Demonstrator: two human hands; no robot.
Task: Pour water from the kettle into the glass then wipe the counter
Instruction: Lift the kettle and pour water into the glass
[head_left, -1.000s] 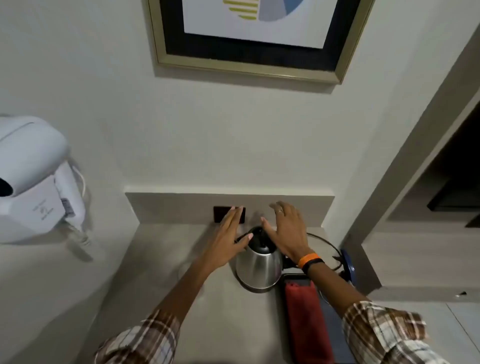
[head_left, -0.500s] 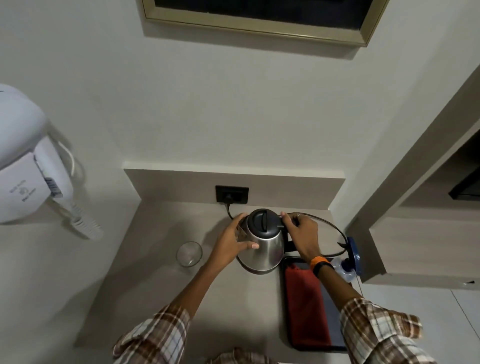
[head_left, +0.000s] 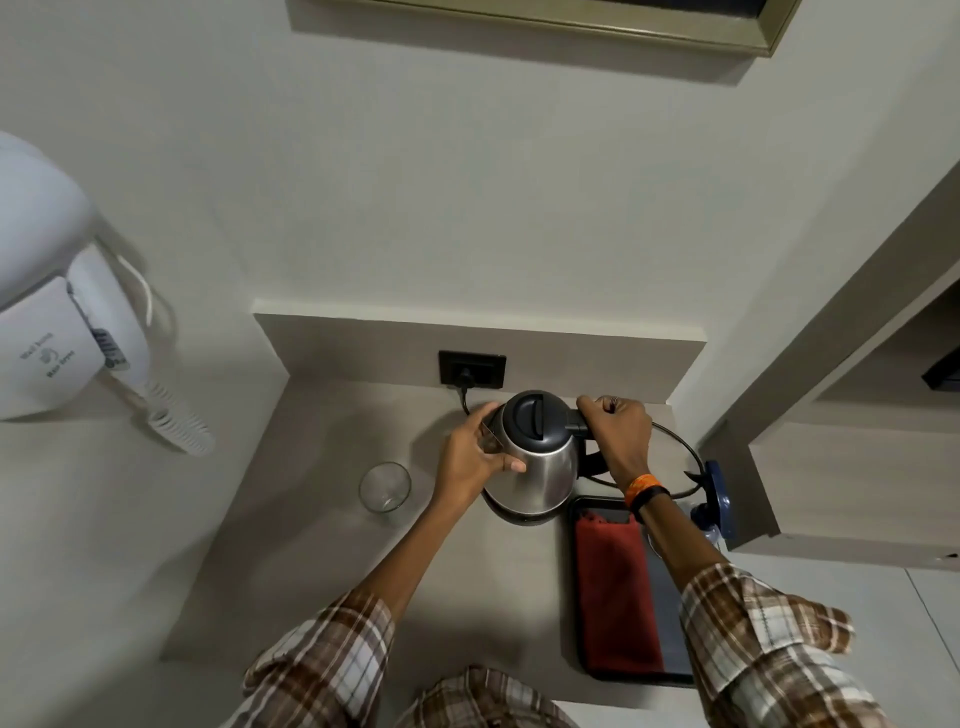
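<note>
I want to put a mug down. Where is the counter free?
Free: the counter in front of the glass, and left of the tray. Crowded: the right side, with kettle, cord and red cloth.

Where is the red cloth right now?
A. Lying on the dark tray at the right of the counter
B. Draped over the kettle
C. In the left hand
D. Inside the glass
A: the red cloth lies flat on the tray, near side of the kettle, untouched by either hand.
</note>
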